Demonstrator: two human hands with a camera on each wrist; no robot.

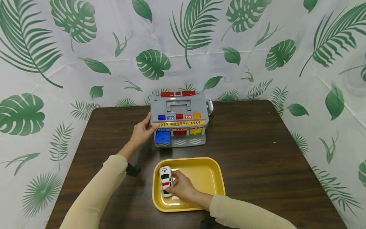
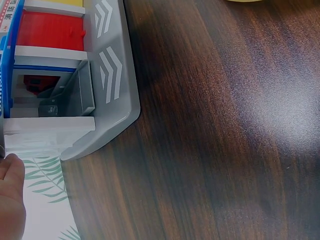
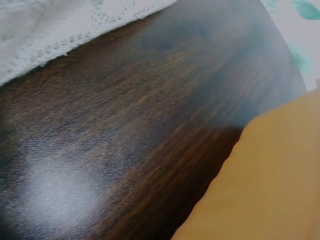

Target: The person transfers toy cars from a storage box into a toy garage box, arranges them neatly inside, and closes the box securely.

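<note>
A grey toy garage point(image 1: 179, 108) with red, blue and yellow doors stands toward the back of the table. My left hand point(image 1: 140, 132) holds its left front corner, thumb on the front and fingers along the side. The garage's blue door point(image 1: 162, 137) is swung up; in the left wrist view the bay behind it shows, with a red part point(image 2: 41, 83) deep inside. My right hand point(image 1: 183, 187) pinches a white toy police car point(image 1: 165, 178) by its right side, at the left of a yellow tray point(image 1: 208, 178). The right wrist view does not show the car.
The dark wooden table point(image 1: 257, 152) runs out on both sides of the garage. Behind it hangs a white cloth point(image 1: 114, 79) with green leaves. A white piece point(image 1: 210, 107) juts from the garage's right side. The tray has a raised rim.
</note>
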